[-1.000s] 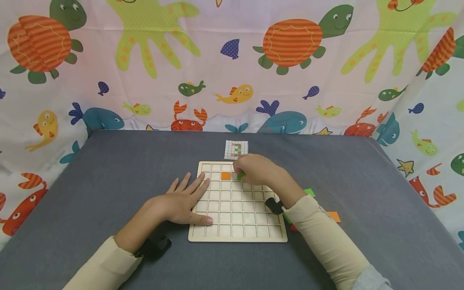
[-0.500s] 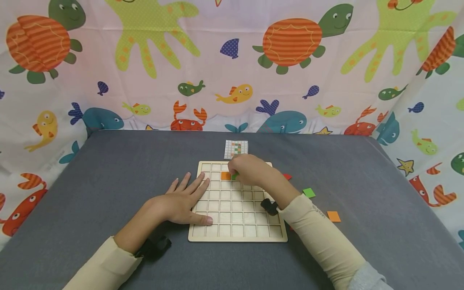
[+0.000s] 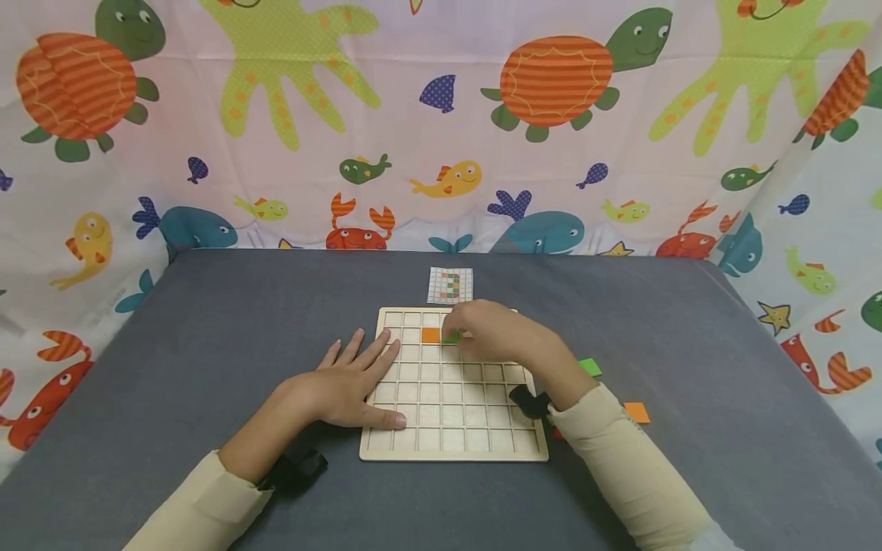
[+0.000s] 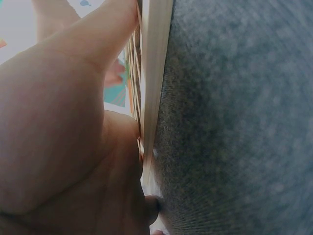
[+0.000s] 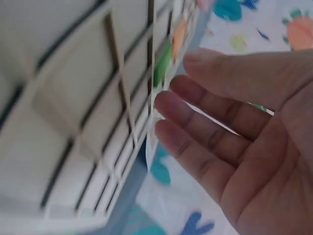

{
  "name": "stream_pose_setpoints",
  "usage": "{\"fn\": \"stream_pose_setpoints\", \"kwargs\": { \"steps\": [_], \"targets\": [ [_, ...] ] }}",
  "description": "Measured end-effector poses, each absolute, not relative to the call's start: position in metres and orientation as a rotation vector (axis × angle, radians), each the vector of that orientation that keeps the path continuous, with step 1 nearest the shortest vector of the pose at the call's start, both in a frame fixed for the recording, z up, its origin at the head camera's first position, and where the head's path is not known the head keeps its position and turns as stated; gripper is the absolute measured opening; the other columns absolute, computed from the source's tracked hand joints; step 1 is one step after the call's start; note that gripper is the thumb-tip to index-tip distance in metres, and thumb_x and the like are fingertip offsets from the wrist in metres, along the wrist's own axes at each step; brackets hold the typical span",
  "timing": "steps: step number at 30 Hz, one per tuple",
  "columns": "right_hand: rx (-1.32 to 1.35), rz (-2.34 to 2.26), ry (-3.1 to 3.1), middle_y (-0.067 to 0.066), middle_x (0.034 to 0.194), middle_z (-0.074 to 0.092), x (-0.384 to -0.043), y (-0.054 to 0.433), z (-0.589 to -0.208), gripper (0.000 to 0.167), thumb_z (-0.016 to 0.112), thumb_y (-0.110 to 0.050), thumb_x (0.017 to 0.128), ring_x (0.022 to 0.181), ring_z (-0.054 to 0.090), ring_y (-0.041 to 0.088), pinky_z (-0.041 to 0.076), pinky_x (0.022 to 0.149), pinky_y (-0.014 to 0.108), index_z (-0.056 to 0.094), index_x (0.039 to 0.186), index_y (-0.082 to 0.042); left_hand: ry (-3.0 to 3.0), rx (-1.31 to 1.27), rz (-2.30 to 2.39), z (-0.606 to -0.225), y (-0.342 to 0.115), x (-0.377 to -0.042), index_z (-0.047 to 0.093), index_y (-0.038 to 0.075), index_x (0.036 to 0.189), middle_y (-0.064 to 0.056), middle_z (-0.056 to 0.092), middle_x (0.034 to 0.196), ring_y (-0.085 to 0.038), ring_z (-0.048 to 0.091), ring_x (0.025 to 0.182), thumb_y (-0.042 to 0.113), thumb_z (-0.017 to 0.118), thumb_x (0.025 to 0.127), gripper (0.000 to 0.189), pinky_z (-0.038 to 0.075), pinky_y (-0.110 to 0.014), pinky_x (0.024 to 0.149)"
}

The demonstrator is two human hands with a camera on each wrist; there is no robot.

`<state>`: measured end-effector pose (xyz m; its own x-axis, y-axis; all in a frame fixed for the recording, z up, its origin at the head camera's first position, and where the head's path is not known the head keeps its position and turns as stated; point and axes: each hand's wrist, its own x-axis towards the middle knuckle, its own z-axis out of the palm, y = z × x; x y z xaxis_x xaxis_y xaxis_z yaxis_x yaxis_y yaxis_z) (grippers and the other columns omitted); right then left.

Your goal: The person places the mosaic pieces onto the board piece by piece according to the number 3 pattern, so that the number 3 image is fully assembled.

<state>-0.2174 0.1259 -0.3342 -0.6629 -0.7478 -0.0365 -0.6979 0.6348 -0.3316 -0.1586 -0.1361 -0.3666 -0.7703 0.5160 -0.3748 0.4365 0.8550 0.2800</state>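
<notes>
A wooden grid board (image 3: 453,440) lies on the grey cloth. My left hand (image 3: 354,386) rests spread over its left edge, the thumb on the lower left squares; the left wrist view (image 4: 63,127) shows the palm beside the board's side. In the second row an orange square tile (image 3: 430,335) sits in a cell, with a green square tile (image 3: 451,337) in the cell to its right. My right hand (image 3: 503,333) hovers over the upper right of the board, partly covering the green tile. In the right wrist view its loosely bent fingers (image 5: 178,139) hold nothing, fingertips just off the green tile.
A small printed grid card (image 3: 451,285) lies just behind the board. To the right, a loose green tile (image 3: 590,368) and an orange tile (image 3: 637,412) lie on the cloth, near the right sleeve (image 3: 620,451). A patterned curtain (image 3: 441,115) hangs behind the table.
My right hand first moved left with the green tile to the cell beside the orange one, then let go and drew back slightly right. My left hand stayed in place.
</notes>
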Motion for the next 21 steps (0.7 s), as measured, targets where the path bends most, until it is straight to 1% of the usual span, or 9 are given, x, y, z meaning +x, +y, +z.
{"fn": "stream_pose_setpoints", "kwargs": {
  "steps": [3,6,9,12,13,16,18,21],
  "targets": [
    [-1.109,-0.502,2.682,0.009,0.113,0.070,-0.215,0.149,-0.329,0.022,0.066,0.004,0.092,0.106,0.065,0.027,0.052,0.091,0.041,0.074,0.112,-0.002,2.586,0.693,0.233,-0.368,-0.137,-0.159,0.003,0.019,0.163,-0.003,-0.008,0.167,-0.038,-0.012,0.150,0.082,0.055,0.081,0.116,-0.003,-0.062,0.115],
    [-0.981,-0.482,2.724,0.008,0.111,0.070,-0.216,0.175,-0.324,0.022,0.066,0.003,0.093,0.102,0.065,0.027,0.053,0.088,0.043,0.074,0.112,-0.003,2.583,0.679,0.243,-0.370,-0.137,-0.160,0.002,0.020,0.163,-0.002,-0.009,0.167,-0.037,-0.013,0.150,0.084,0.054,0.080,0.118,-0.004,-0.061,0.115],
    [-0.824,-0.404,2.782,0.007,0.103,0.070,-0.217,0.200,-0.320,0.020,0.068,0.005,0.089,0.095,0.063,0.025,0.053,0.084,0.045,0.074,0.106,-0.005,2.578,0.675,0.258,-0.373,-0.137,-0.162,0.001,0.021,0.163,-0.001,-0.010,0.167,-0.036,-0.015,0.150,0.087,0.052,0.077,0.120,-0.005,-0.060,0.116],
    [-0.723,-0.323,2.794,0.005,0.090,0.066,-0.219,0.214,-0.319,0.019,0.069,0.008,0.082,0.084,0.058,0.023,0.051,0.077,0.043,0.072,0.095,-0.006,2.584,0.669,0.265,-0.375,-0.140,-0.163,0.000,0.022,0.163,0.000,-0.010,0.167,-0.035,-0.015,0.150,0.090,0.050,0.075,0.123,-0.005,-0.059,0.116],
    [-0.710,-0.305,2.789,0.004,0.087,0.064,-0.220,0.217,-0.320,0.020,0.069,0.009,0.080,0.082,0.056,0.022,0.050,0.074,0.042,0.070,0.093,-0.006,2.585,0.664,0.260,-0.376,-0.140,-0.163,0.000,0.023,0.163,0.001,-0.010,0.167,-0.034,-0.016,0.150,0.091,0.050,0.074,0.123,-0.006,-0.059,0.116],
    [-0.725,-0.283,2.766,0.002,0.079,0.057,-0.224,0.220,-0.327,0.022,0.066,0.011,0.075,0.076,0.051,0.021,0.045,0.068,0.038,0.067,0.087,-0.007,2.584,0.675,0.263,-0.374,-0.140,-0.162,0.001,0.020,0.163,-0.001,-0.009,0.167,-0.036,-0.014,0.150,0.089,0.051,0.076,0.122,-0.004,-0.061,0.115],
    [-0.732,-0.258,2.771,0.001,0.078,0.056,-0.227,0.221,-0.331,0.020,0.066,0.010,0.075,0.075,0.051,0.021,0.045,0.067,0.038,0.066,0.086,-0.007,2.578,0.687,0.272,-0.372,-0.140,-0.161,0.003,0.018,0.163,-0.004,-0.007,0.168,-0.038,-0.013,0.150,0.086,0.054,0.078,0.120,-0.004,-0.062,0.115],
    [-0.691,-0.210,2.805,0.002,0.080,0.060,-0.230,0.223,-0.335,0.015,0.069,0.005,0.079,0.076,0.054,0.023,0.048,0.068,0.040,0.067,0.087,-0.007,2.576,0.699,0.264,-0.368,-0.139,-0.159,0.003,0.017,0.163,-0.005,-0.007,0.168,-0.039,-0.012,0.150,0.084,0.055,0.080,0.118,-0.004,-0.062,0.115]
  ]
}}
